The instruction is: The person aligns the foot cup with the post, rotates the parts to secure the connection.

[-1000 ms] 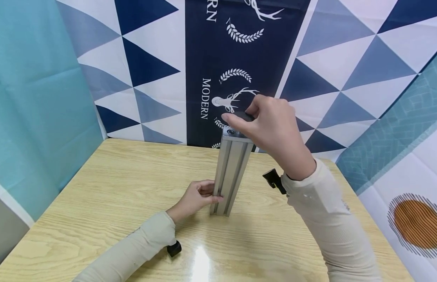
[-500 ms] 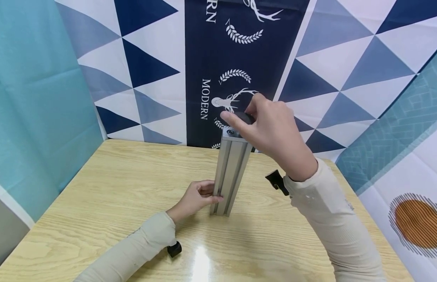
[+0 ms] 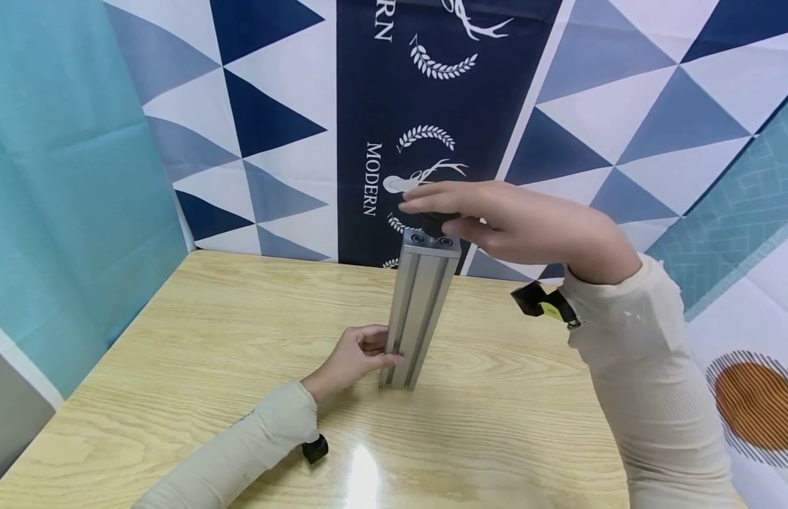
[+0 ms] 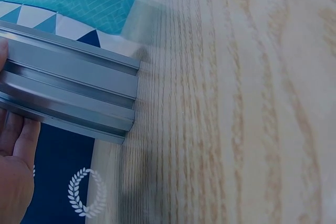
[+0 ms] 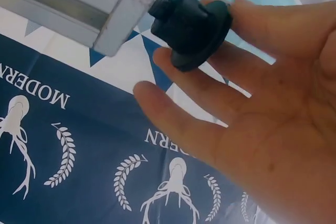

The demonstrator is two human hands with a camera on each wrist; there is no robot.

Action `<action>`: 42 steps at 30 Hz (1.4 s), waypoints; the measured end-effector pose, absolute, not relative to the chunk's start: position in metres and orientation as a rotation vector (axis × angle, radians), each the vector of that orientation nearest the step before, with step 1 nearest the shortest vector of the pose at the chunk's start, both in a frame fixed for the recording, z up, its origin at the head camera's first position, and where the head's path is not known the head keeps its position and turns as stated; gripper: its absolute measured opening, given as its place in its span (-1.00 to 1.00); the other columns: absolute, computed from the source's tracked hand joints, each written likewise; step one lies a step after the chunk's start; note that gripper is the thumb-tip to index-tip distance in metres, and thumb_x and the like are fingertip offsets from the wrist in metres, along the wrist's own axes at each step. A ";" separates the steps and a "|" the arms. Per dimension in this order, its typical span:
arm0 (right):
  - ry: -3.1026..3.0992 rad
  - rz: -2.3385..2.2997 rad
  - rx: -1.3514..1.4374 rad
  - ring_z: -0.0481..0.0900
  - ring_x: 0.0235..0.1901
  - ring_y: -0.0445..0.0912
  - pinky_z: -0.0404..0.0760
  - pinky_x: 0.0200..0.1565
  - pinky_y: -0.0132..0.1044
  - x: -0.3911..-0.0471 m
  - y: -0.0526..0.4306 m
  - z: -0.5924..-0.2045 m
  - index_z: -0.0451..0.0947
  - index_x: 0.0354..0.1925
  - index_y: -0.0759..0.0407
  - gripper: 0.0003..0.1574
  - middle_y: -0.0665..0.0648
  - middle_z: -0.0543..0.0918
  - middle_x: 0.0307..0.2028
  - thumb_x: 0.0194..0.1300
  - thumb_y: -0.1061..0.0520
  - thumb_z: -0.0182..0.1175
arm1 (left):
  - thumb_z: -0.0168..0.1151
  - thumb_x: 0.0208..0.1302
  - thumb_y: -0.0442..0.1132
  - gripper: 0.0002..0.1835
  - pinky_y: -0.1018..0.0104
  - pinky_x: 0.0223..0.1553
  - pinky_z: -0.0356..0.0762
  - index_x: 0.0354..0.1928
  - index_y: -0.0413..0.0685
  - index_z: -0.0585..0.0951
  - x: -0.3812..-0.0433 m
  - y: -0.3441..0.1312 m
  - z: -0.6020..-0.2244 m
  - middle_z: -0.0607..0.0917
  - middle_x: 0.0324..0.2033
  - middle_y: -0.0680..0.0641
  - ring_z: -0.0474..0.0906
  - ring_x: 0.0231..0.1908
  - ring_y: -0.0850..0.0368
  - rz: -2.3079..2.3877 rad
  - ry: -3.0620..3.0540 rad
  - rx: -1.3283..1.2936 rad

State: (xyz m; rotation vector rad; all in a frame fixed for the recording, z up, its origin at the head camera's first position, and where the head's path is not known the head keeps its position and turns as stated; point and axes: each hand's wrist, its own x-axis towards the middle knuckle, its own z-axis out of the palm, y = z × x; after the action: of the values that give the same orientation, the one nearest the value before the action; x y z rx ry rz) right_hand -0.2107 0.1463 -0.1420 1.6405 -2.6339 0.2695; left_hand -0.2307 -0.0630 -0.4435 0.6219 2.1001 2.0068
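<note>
An aluminium extrusion profile point(image 3: 419, 304) stands upright on the table. Its lower part is held by my left hand point(image 3: 352, 357), thumb in front and fingers behind; in the left wrist view the grooved end of the profile point(image 4: 73, 77) meets the wood. On the profile's top end sits a black screw-in levelling foot point(image 5: 191, 27), its short threaded stem showing between the foot and the end plate point(image 5: 123, 17). My right hand point(image 3: 514, 215) pinches the foot's wide rim between thumb and fingertips, the other fingers fairly straight. Two socket screws point(image 3: 446, 242) show in the end plate.
The wooden table point(image 3: 241, 297) runs back to a patterned cloth point(image 3: 279, 134) close behind the profile. A turquoise cloth point(image 3: 56, 177) hangs at the left. Black wrist cameras hang under both sleeves, the right one point(image 3: 530, 298) beside the profile.
My right hand has turned about the levelling foot, its wrist swinging right and upward and its fingers now flatter across the top. The left hand and profile stay put.
</note>
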 end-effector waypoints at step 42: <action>-2.567 0.594 0.724 0.49 -0.44 -0.04 0.45 -0.35 -0.19 -0.205 0.118 -0.183 0.51 -0.10 0.21 -0.35 0.11 0.59 -0.38 0.32 -0.35 0.08 | 0.45 0.09 -0.22 -0.48 0.28 -0.04 0.62 0.11 -0.18 0.59 -0.231 -0.062 -0.445 0.70 -0.05 -0.15 0.65 -0.05 0.08 2.047 2.054 0.645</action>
State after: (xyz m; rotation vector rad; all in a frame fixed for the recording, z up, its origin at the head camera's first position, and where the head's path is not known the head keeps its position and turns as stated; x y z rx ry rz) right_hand -0.2050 0.1176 -0.1835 0.7244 -2.5672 0.5943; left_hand -0.2312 -0.0621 -0.4447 0.6454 2.0538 2.0468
